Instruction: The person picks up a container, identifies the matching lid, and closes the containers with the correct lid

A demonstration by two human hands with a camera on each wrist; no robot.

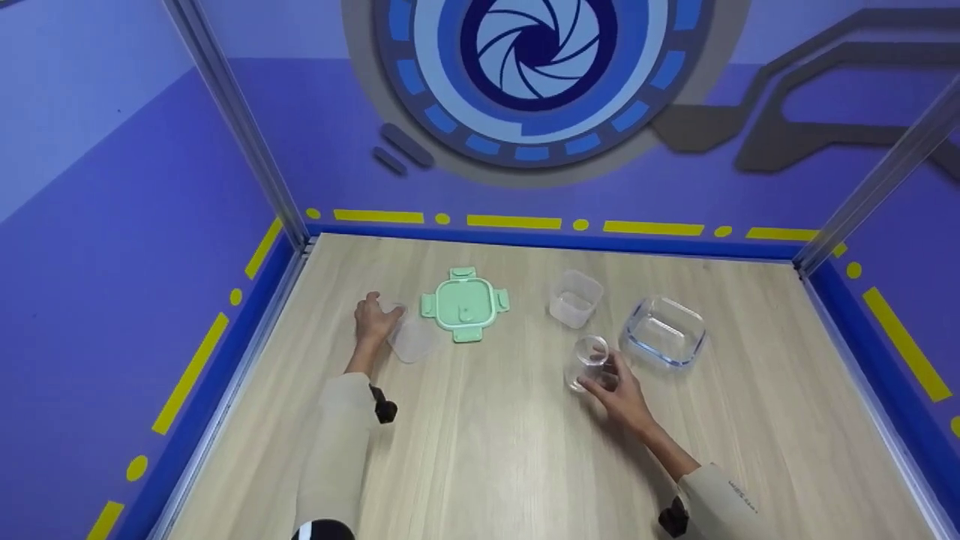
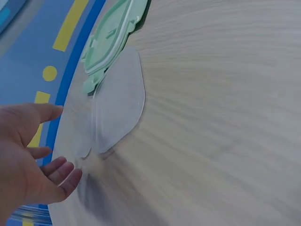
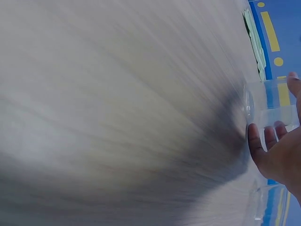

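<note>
My left hand (image 1: 375,321) is at the left of the table, fingers spread and somewhat bent. Beside its fingertips lies a small clear lid (image 2: 83,143), faint against the wood. A translucent square lid (image 1: 414,341) lies flat just right of that hand. Further right is a mint-green lid (image 1: 465,304) with flaps on its four sides. With thumb and fingers around its side, my right hand (image 1: 624,394) holds a clear cylindrical jar (image 3: 270,101). The jar stands upright with its round rim up, at or close to the tabletop.
Behind the jar stands a translucent square container (image 1: 576,298). A clear rectangular glass container (image 1: 665,331) is to the right of it. Blue-purple panels (image 1: 495,195) wall the wooden table (image 1: 495,450) at the back and both sides, with metal posts at the corners.
</note>
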